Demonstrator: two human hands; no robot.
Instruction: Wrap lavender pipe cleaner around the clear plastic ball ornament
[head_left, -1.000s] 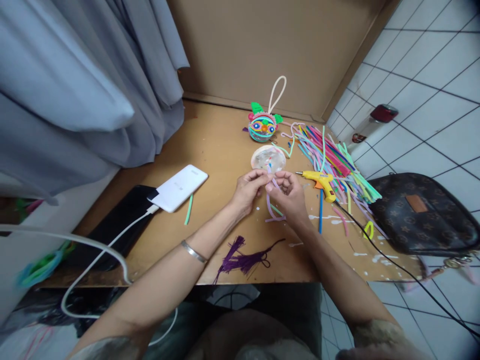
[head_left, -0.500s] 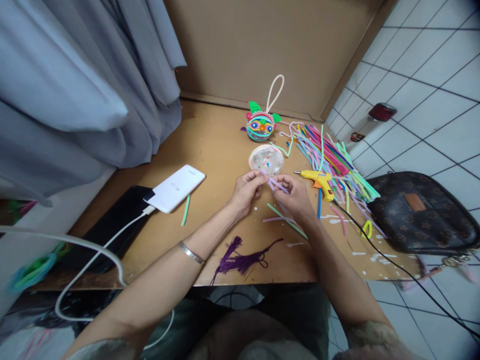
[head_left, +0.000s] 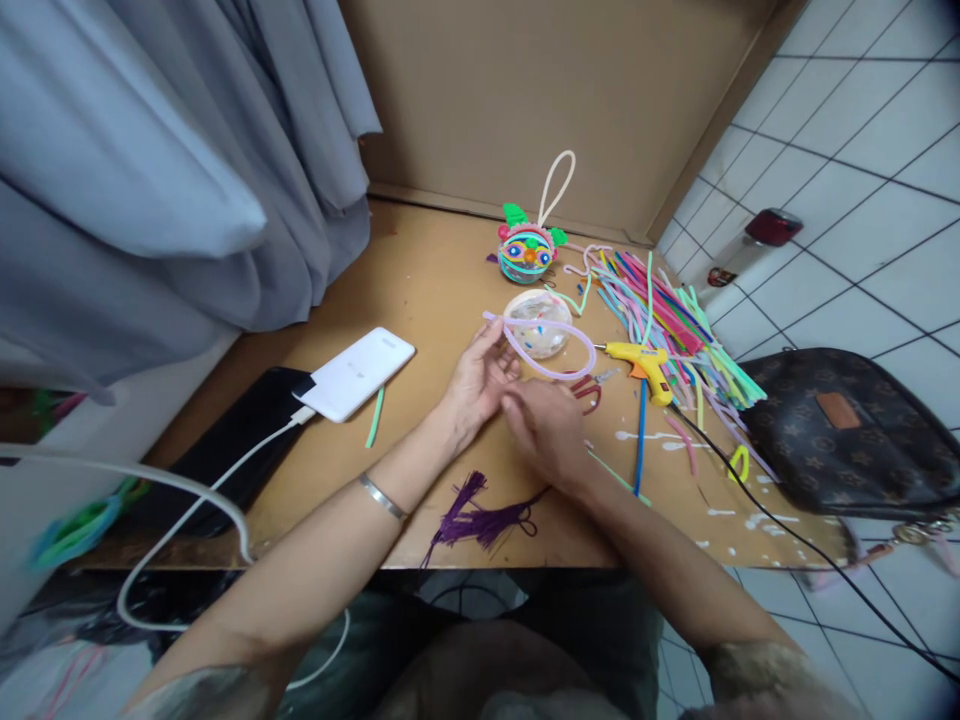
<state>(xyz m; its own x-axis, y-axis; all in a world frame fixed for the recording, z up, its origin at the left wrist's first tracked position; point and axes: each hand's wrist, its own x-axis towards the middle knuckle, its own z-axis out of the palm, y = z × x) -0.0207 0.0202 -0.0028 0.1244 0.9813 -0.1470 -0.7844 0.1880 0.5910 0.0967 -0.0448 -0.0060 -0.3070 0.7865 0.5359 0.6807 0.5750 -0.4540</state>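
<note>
A lilac pipe cleaner bent into a loop (head_left: 556, 375) sticks out from the fingertips of my left hand (head_left: 484, 375), which pinches its crossed ends. My right hand (head_left: 551, 425) is closed beside the left palm, its fingers curled; what they hold, if anything, is hidden. Behind the loop stands a shallow clear bowl (head_left: 536, 305) with small coloured bits in it. Scissors with red handles (head_left: 591, 398) lie just right of my right hand. Closer to me are purple tassels (head_left: 484, 525). A round clear ornament with a colourful face (head_left: 526, 257) and a white hanging loop sits farther back.
At the right lie a yellow glue gun (head_left: 641, 365) with a black cord, a heap of coloured pipe cleaners (head_left: 667, 310) and a brown patterned bag (head_left: 817, 430). A white power bank or phone (head_left: 356, 372) with a cable lies left. A grey curtain (head_left: 300, 180) hangs at left.
Both hands were pinching the lilac pipe cleaner. Now the left alone holds it, bent in a loop, and the right has dropped toward me. The scissors have come into view.
</note>
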